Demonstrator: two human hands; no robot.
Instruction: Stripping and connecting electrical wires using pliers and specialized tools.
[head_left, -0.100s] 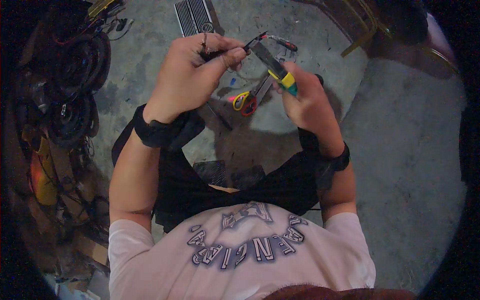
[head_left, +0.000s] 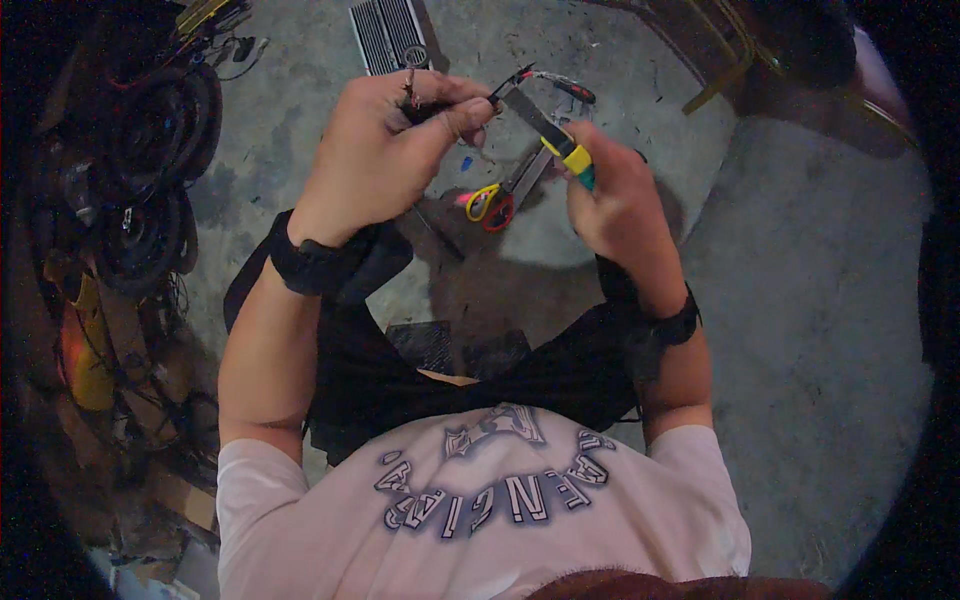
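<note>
My left hand (head_left: pixel 385 150) pinches a thin black wire (head_left: pixel 507 84), its end sticking up past my fingertips; frayed copper-coloured strands show among the fingers. My right hand (head_left: pixel 615 200) grips a yellow-and-green utility knife (head_left: pixel 568 150), its long dark front end angled up to the wire beside my left fingertips; whether it touches cannot be told. Below on the concrete lie scissors (head_left: pixel 488 208) with yellow and red handles and, farther up, a small tool (head_left: pixel 573 90) with a red-and-black handle.
A silver finned metal case (head_left: pixel 380 30) lies at the top. Black round parts (head_left: pixel 150 240), cables and a yellow object (head_left: pixel 88 360) crowd the left side. A tubular metal frame (head_left: pixel 720 70) stands at upper right. My bent legs (head_left: pixel 350 370) are below my hands.
The knife in my right hand has shifted very slightly to the right against the wire. My left hand stays almost in the same place.
</note>
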